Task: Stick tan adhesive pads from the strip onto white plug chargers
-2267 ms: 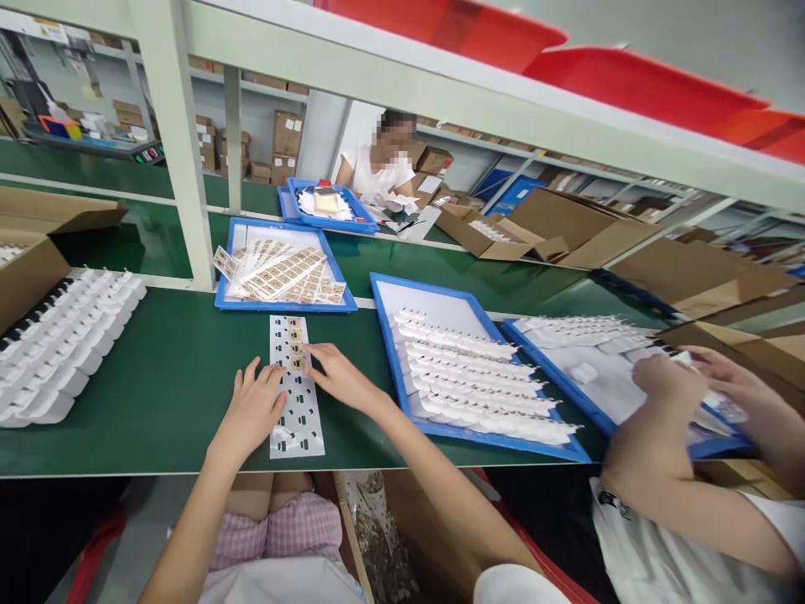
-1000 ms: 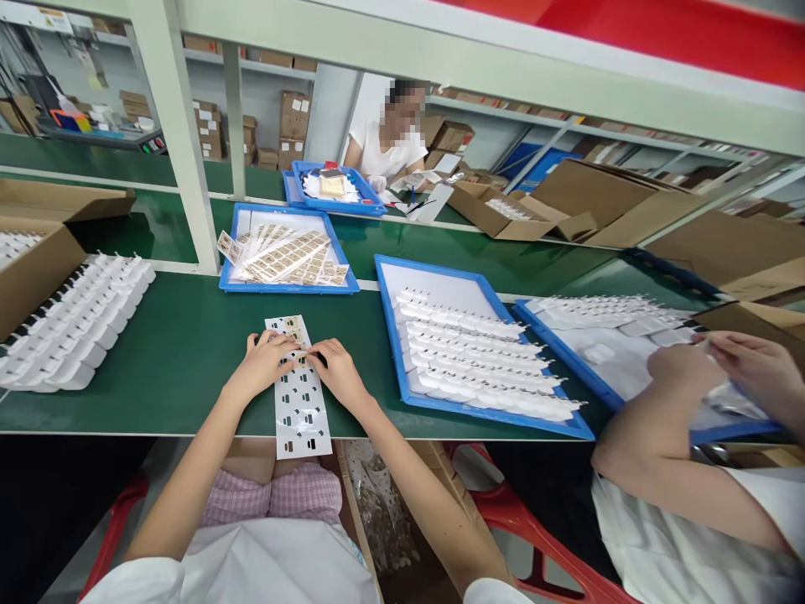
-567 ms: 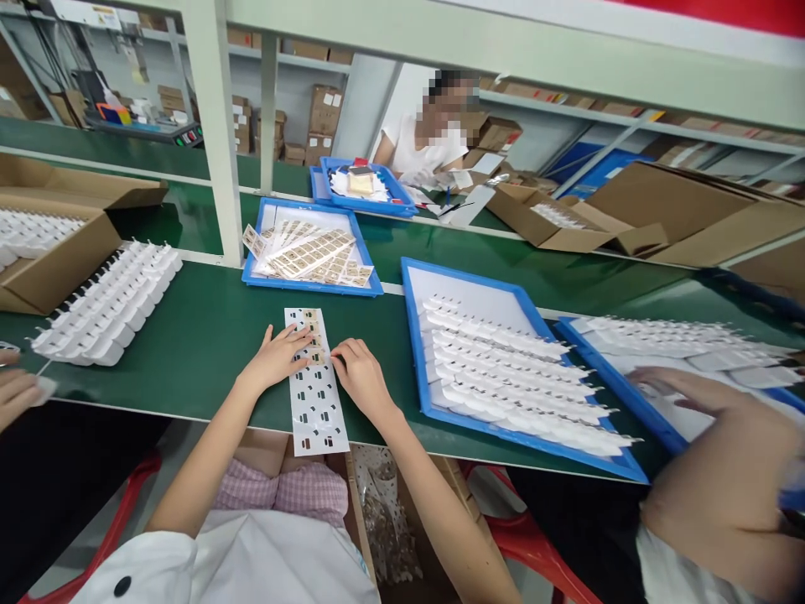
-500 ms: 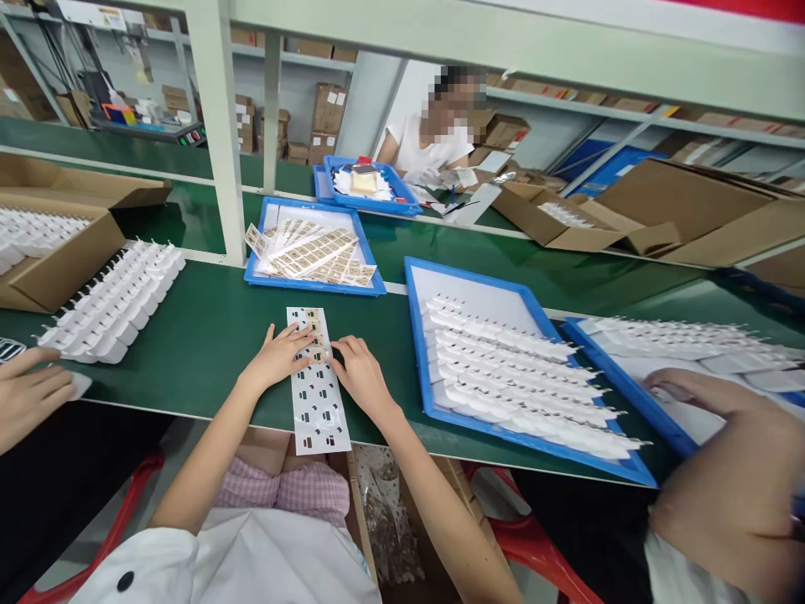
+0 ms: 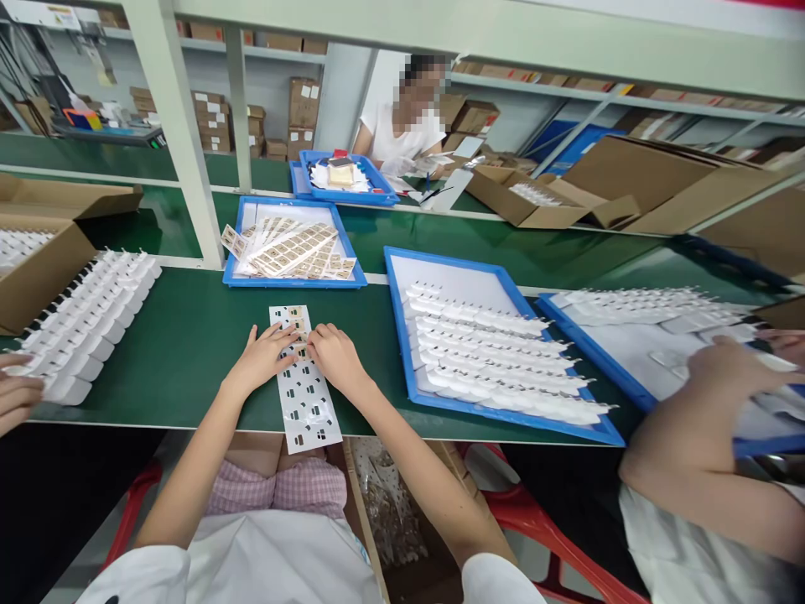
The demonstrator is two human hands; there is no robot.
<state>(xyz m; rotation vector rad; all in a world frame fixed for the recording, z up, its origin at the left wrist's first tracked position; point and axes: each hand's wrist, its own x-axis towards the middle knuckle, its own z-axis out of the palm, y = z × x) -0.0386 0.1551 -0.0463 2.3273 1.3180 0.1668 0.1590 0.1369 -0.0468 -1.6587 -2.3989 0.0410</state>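
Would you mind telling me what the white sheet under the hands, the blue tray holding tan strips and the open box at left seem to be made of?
White sheet: thin plastic film or coated paper, by its smooth, faintly glossy face; I cannot tell which. Blue tray: probably moulded plastic, evenly coloured with a slight sheen. Open box: apparently cardboard, matte brown with an open flap.

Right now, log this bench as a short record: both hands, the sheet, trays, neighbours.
Left hand: fingers spread on the upper part of the patterned white sheet
Right hand: fingertips at the sheet's upper part; any pinch unclear
Sheet position: on the green table, lower end past the front edge
Back blue tray: heaped gold-patterned strips
Right-hand blue tray: rows of white parts
Far left: co-worker's hand
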